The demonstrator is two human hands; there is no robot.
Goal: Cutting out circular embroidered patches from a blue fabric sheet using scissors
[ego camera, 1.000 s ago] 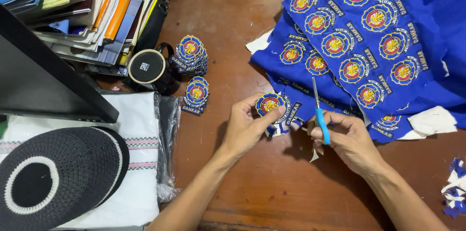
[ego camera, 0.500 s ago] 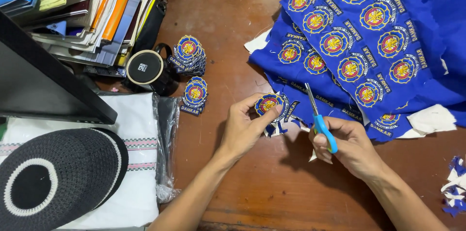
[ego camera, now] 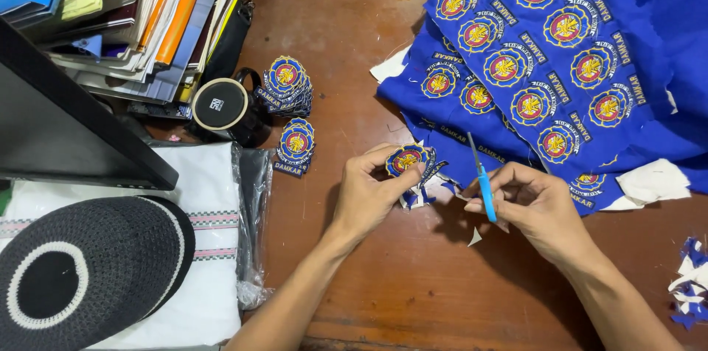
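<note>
My left hand (ego camera: 369,192) pinches a round embroidered patch (ego camera: 407,159), blue with a red and yellow centre, just above the wooden table (ego camera: 413,285). My right hand (ego camera: 535,203) grips small blue-handled scissors (ego camera: 481,178), blades pointing up and away, a short gap right of the patch. A big blue cloth sheet (ego camera: 560,49) covered with several identical patches lies behind both hands.
Two stacks of cut patches (ego camera: 291,111) sit beside a black mug (ego camera: 225,108). Books and folders (ego camera: 140,19) pile at the top left, above a dark slab (ego camera: 66,130). A black knitted cap (ego camera: 81,277) rests on bagged white cloth (ego camera: 214,248). Blue and white scraps (ego camera: 689,285) lie at the right edge.
The scissors have tilted slightly, their blades swinging a little left toward the patch. My left hand has turned the patch a bit. Both hands stay in the same spot.
</note>
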